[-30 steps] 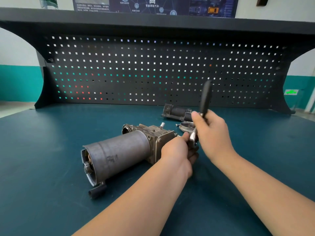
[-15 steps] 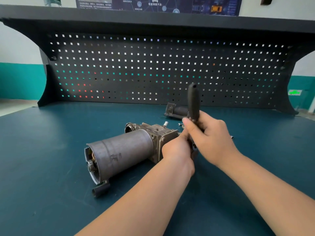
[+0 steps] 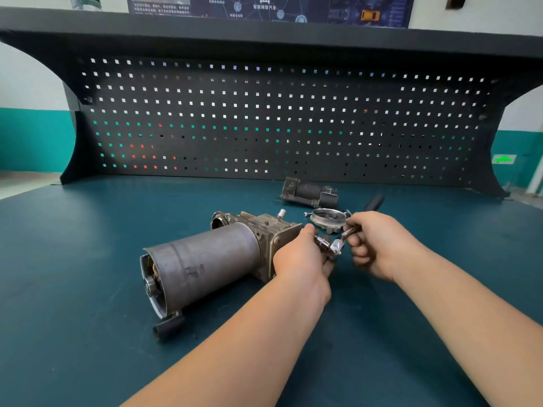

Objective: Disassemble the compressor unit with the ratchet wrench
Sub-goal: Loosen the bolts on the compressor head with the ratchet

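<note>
the desk (image 3: 88, 274) is a wide teal top with a black pegboard (image 3: 279, 118) rising behind it. the compressor (image 3: 205, 265) lies on its side at mid-desk, its grey motor can toward the near left and its cast head toward the far right. beyond it, well apart, sits a dark part (image 3: 308, 191) near the pegboard, and just past the hands a shallow round cover (image 3: 327, 217) rests open side up, with a loose bolt (image 3: 307, 214) just beside it; nothing can be seen lying inside the cover, though its bowl is partly hidden.

the left hand (image 3: 302, 259) is against the head end of the compressor, its grip curled with thumb and fingers pinching the socket end of the wrench (image 3: 338, 245) where it meets the casting. the right hand (image 3: 379, 245) has its grip curled round the wrench shank, the black handle poking out behind the knuckles toward the far right.

likely the step is working a bolt out of the head. risks, as i judge them: the socket is held on only by fingertips, so a hard swing could cam it off and round the bolt or pinch the left fingers. the compressor is round and unclamped, so torque may roll it. a freed bolt could drop and roll away on the desk.
</note>
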A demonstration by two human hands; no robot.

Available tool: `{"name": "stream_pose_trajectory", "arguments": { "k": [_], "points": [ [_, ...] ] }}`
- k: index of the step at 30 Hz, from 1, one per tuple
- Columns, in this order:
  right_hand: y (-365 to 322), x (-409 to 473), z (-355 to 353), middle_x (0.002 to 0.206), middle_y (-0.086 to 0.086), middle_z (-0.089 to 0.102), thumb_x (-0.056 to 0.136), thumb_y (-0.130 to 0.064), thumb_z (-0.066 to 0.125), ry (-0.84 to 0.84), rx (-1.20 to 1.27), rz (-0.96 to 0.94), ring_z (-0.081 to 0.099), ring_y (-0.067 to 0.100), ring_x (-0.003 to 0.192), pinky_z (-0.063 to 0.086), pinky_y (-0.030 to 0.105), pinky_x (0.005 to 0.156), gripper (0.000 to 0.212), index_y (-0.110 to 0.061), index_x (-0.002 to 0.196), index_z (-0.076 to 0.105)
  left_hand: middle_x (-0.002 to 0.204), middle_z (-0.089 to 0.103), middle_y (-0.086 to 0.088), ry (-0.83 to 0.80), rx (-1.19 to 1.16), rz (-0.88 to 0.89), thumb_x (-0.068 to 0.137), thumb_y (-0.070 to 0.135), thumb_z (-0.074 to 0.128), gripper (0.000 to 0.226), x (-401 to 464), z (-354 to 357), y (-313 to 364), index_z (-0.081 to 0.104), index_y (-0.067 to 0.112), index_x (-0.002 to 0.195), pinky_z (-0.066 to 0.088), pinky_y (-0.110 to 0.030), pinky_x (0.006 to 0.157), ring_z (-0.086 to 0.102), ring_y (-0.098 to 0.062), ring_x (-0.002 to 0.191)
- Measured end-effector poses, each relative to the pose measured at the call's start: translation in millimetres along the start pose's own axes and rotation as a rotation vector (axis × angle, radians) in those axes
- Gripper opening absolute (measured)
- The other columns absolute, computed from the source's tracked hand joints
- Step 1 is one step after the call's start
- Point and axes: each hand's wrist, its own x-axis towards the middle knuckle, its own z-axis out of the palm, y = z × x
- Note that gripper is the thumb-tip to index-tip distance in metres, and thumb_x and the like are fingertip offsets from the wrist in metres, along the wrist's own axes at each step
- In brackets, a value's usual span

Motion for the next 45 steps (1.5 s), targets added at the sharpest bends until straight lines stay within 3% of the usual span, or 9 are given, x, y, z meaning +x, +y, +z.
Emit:
{"name": "stream_pose_trajectory", "arguments": {
  "k": [8,16,20,24,29,33,36,41,45],
  "points": [
    [-7.8,-0.1,-13.8,0.035,-0.004,0.028,0.088,-0.02,0.052,-0.131,-0.354,-0.014,0.019,0.009,0.026,0.017,0.011,0.033,0.025,-0.012,0.064,0.05,0.053,0.065,-0.001,-0.11,0.169,-0.031,0.092,0.014,0.05,0.017,-10.9,4.7,-21.5,0.063,0.005,0.085,0.047,-0.017,0.042,0.056,-0.016,0.052],
    [-10.3,10.0,-19.3,0.053,0.002,0.049,0.092,-0.025,0.054,-0.092,-0.3,-0.181,0.046,0.017,0.048,0.038,0.023,0.047,0.044,-0.014,0.05,0.05,0.078,0.067,-0.007,-0.124,0.155,-0.007,0.09,0.022,0.048,0.025,-2.7,3.0,-1.1,0.057,0.009,0.07,0.049,-0.026,0.066,0.063,-0.017,0.07],
    [-8.6,7.2,-24.4,0.048,-0.002,0.036,0.094,-0.027,0.054,-0.366,-0.105,-0.044,0.029,0.008,0.031,0.027,0.016,0.032,0.033,-0.012,0.065,0.049,0.094,0.062,-0.013,-0.2,0.15,-0.102,0.089,0.024,0.045,0.031,-5.2,2.2,5.1,0.046,0.012,0.06,0.043,-0.033,0.089,0.06,-0.024,0.089],
    [-9.7,0.4,-20.7,0.049,-0.004,0.034,0.076,-0.028,0.068,-0.563,-0.145,-0.051,0.023,0.003,0.03,0.022,0.012,0.03,0.024,-0.008,0.082,0.058,0.09,0.058,-0.012,-0.217,0.139,-0.086,0.088,0.021,0.044,0.036,-4.3,1.7,7.4,0.041,0.013,0.053,0.042,-0.033,0.089,0.057,-0.026,0.093],
    [-5.8,2.5,-17.0,0.058,0.003,0.049,0.069,-0.016,0.072,-0.478,-0.099,-0.058,0.029,0.003,0.029,0.027,0.012,0.029,0.02,-0.009,0.082,0.06,0.072,0.059,-0.009,-0.237,0.169,-0.114,0.089,0.021,0.044,0.052,-1.0,2.5,6.4,0.052,0.013,0.038,0.045,-0.034,0.089,0.057,-0.023,0.079],
    [-3.9,21.1,-25.7,0.047,-0.002,0.049,0.088,-0.011,0.062,-0.259,0.076,0.11,0.028,0.0,0.025,0.028,0.01,0.027,0.018,-0.008,0.073,0.053,0.104,0.056,-0.017,-0.201,0.285,-0.17,0.095,0.042,0.042,0.042,-4.2,4.1,1.6,0.052,0.009,0.072,0.044,-0.037,0.087,0.055,-0.028,0.093],
    [2.5,39.8,-39.3,0.047,0.004,0.06,0.096,-0.006,0.048,-0.1,0.223,0.228,0.029,0.0,0.021,0.028,0.009,0.027,0.021,-0.001,0.076,0.052,0.095,0.058,-0.016,-0.178,0.264,-0.161,0.098,0.041,0.036,0.045,-0.7,3.3,3.6,0.051,0.008,0.073,0.044,-0.036,0.084,0.056,-0.025,0.08],
    [9.9,61.5,-47.2,0.105,0.015,0.062,0.098,-0.003,0.039,-0.043,0.402,0.197,0.029,0.0,0.022,0.03,0.01,0.029,0.016,0.001,0.086,0.048,0.078,0.062,-0.009,-0.17,0.224,-0.184,0.1,0.031,0.031,0.042,-0.1,0.0,7.1,0.049,0.01,0.069,0.043,-0.034,0.084,0.056,-0.021,0.074],
    [10.7,66.7,-48.7,0.111,0.017,0.06,0.098,-0.003,0.037,-0.083,0.433,0.128,0.028,0.0,0.024,0.03,0.011,0.029,0.014,-0.003,0.093,0.05,0.075,0.062,-0.007,-0.173,0.224,-0.207,0.098,0.024,0.032,0.038,0.4,-0.6,4.7,0.049,0.011,0.067,0.045,-0.03,0.074,0.055,-0.02,0.071]
  ]
}}
